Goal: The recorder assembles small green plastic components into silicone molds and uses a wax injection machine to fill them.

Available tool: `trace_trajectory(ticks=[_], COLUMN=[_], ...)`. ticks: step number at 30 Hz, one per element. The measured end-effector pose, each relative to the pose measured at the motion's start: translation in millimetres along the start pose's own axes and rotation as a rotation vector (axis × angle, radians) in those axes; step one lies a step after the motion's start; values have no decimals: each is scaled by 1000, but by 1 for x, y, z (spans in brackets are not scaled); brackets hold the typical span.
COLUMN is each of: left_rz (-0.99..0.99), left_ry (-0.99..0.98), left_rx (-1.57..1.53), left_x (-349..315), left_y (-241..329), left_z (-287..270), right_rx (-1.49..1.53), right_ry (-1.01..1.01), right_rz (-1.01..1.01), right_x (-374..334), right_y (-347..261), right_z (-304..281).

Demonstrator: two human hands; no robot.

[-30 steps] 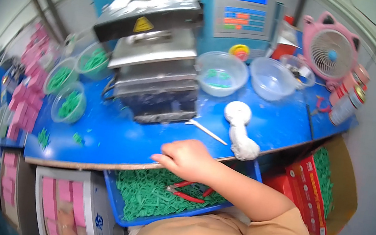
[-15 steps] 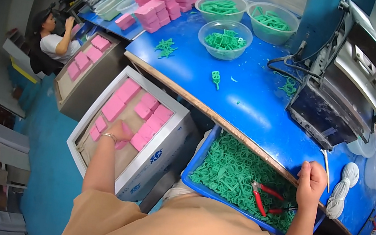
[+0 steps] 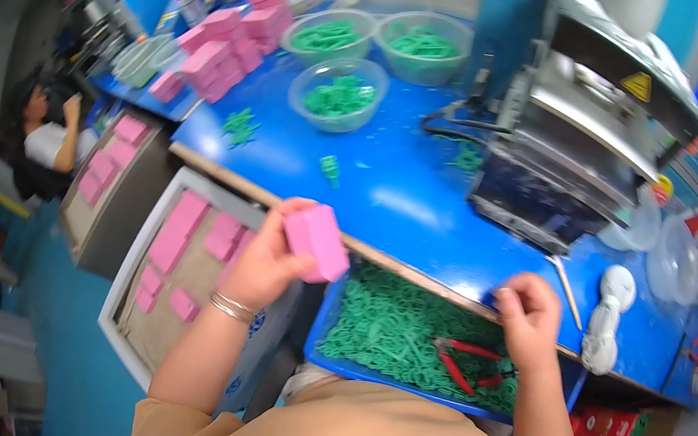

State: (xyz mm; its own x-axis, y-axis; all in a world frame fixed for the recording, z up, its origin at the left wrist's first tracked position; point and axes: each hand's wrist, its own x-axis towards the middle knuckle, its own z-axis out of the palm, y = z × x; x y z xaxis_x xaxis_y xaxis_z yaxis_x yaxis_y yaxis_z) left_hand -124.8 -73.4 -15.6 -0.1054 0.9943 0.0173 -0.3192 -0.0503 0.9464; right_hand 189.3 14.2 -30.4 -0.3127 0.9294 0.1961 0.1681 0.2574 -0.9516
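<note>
My left hand (image 3: 262, 263), with bracelets at the wrist, grips a pink block (image 3: 318, 243) above the table's front edge. Its kind is not clear beyond the flat-sided foam-like shape. My right hand (image 3: 529, 320) is closed in a pinch at the table edge, over the right part of the blue bin (image 3: 317, 329); whatever its fingertips hold is too small to make out. Green plastic pieces (image 3: 395, 329) fill the bin, and red-handled nippers (image 3: 460, 373) lie on top of them. Left of the bin, a white-rimmed box (image 3: 125, 281) holds several more pink blocks (image 3: 175, 234).
A press-like machine (image 3: 555, 161) stands on the blue table (image 3: 409, 196). Clear bowls of green pieces (image 3: 339, 97) and stacked pink blocks (image 3: 217, 55) are at the back. A bundle of white cord (image 3: 606, 320) lies at right. Another person (image 3: 47, 132) sits far left.
My left hand has lifted out of the white-rimmed box with a pink block and moved right, over the table edge. The right hand stays pinched near the edge. The view has turned rightward.
</note>
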Motion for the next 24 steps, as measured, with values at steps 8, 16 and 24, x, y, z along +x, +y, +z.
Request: trace_trajectory(ticks=[8,16,24], left_rz=[262,155,-48], left_ry=[-384,-438,-331], left_rx=[572,748,284], left_x=[40,51,56], left_y=[-23,-13,-25], left_z=[125,146,128], right_rx=[-119,-58,-170], right_ry=[-137,-190,67], right_rz=[-159,-12,-347], right_x=[9,18,17], right_y=[-38,-30,-20], right_z=[8,-7,-20])
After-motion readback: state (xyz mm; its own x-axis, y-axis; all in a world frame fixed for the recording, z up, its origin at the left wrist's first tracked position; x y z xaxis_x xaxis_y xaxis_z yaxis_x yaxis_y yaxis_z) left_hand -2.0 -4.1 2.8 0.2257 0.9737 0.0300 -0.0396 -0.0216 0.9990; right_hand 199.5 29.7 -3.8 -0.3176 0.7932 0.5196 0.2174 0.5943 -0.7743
